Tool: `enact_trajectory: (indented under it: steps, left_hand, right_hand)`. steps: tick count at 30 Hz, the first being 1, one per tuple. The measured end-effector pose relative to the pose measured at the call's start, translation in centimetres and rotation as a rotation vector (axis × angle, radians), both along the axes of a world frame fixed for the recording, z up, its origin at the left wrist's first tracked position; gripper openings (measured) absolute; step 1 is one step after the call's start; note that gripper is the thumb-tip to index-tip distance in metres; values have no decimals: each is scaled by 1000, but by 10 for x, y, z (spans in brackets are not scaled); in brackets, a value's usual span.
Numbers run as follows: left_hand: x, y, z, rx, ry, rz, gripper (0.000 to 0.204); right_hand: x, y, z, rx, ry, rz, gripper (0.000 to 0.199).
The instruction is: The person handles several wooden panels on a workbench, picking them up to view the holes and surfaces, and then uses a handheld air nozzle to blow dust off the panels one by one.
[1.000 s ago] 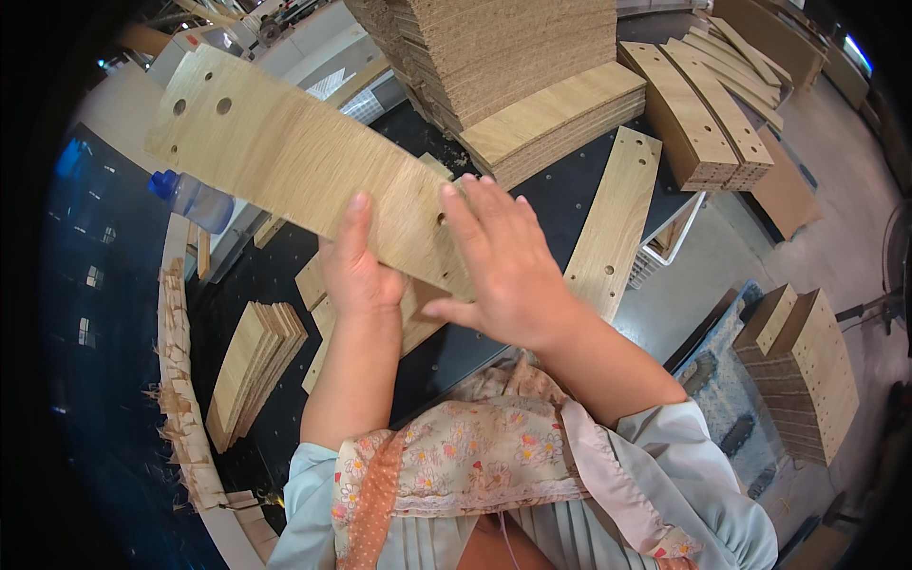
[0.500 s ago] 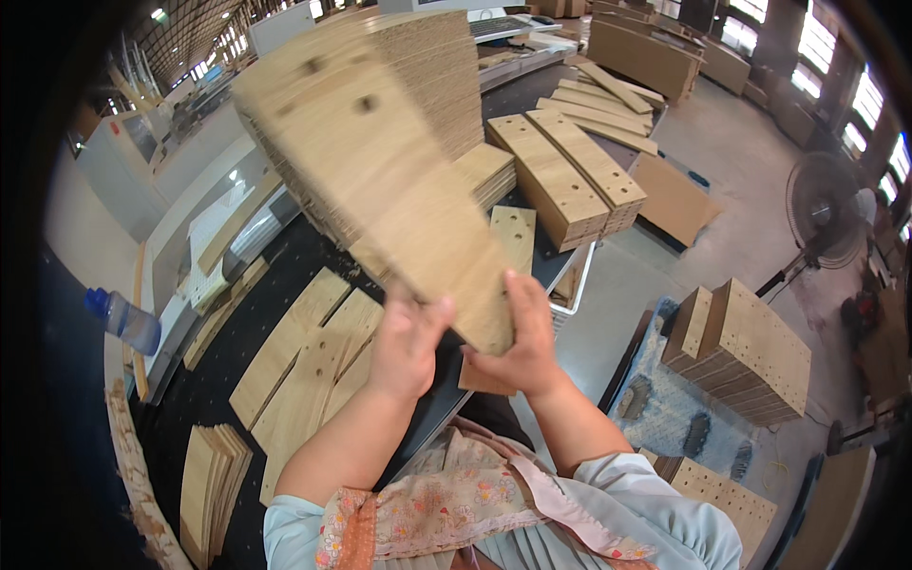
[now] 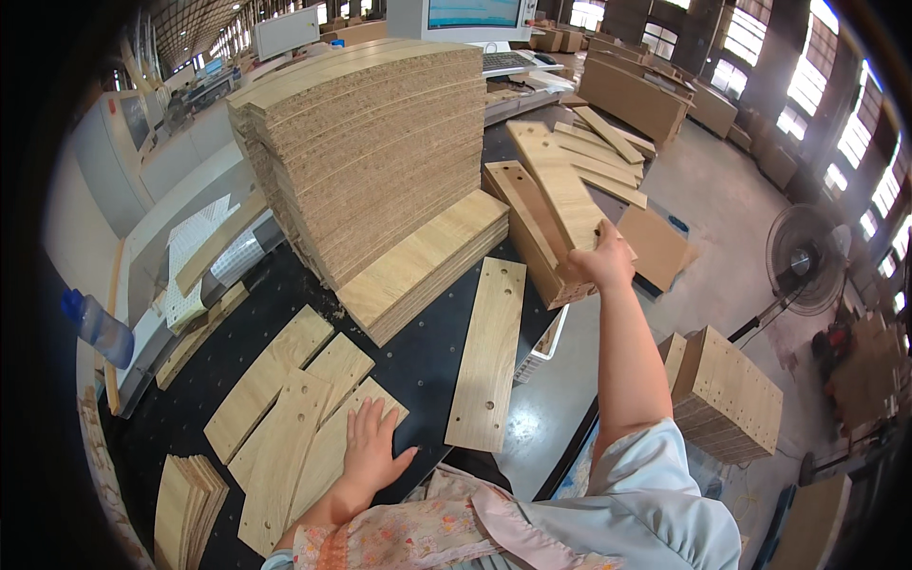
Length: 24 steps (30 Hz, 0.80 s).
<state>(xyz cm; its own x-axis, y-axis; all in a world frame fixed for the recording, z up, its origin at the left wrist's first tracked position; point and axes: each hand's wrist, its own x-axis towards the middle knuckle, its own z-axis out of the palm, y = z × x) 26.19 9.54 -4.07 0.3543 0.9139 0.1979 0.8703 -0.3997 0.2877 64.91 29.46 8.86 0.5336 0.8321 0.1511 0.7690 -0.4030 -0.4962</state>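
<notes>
My left hand (image 3: 370, 451) lies with fingers spread on a pale wooden panel (image 3: 325, 456) at the left of the black worktable. Beside it lie more cut panels (image 3: 261, 389), some with drilled holes. At the right, my right hand (image 3: 604, 256) is closed round the near end of a narrow drilled board (image 3: 559, 185). That board slants over a stack of similar boards (image 3: 525, 223); whether it still touches the stack I cannot tell. Between my hands, a single drilled board (image 3: 488, 351) lies flat near the table's edge.
A tall stack of curved-edge panels (image 3: 380, 142) stands at the back, with a lower stack (image 3: 427, 261) before it. Loose strips (image 3: 598, 152) lie farther right. On the floor side are a fan (image 3: 803, 258) and stacked drilled boards (image 3: 731, 394). A bottle (image 3: 100, 328) stands left.
The large panel that both hands held up is no longer between them. My left hand has come down onto the panels at left; my right hand has reached out right and grips a board.
</notes>
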Motion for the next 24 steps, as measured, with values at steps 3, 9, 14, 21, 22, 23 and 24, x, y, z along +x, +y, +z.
enact_trajectory:
  steps: [3,9,14,21,22,23,24]
  left_hand:
    - [-1,0,-1,-31,-21,0,70]
    - [-6,0,-8,-10,-109,-15,67]
    - [-7,0,-12,17,-139,-27,70]
    - [-21,6,-2,-47,-480,-45,64]
    - [-26,2,1,-15,-533,-26,62]
    - [-35,-9,6,13,-580,17,60]
    - [-45,-17,15,84,-539,42,58]
  right_hand:
    - [-13,20,-3,-82,-44,9,77]
    - [-20,31,-22,-232,-43,15,77]
    - [-18,35,-25,-265,-41,27,80]
    - [-28,32,-16,-244,-211,32,91]
    - [-39,25,-10,-154,-255,69,92]
    - [-56,15,-5,-71,-290,128,94]
    - [-71,12,-2,63,-302,221,89]
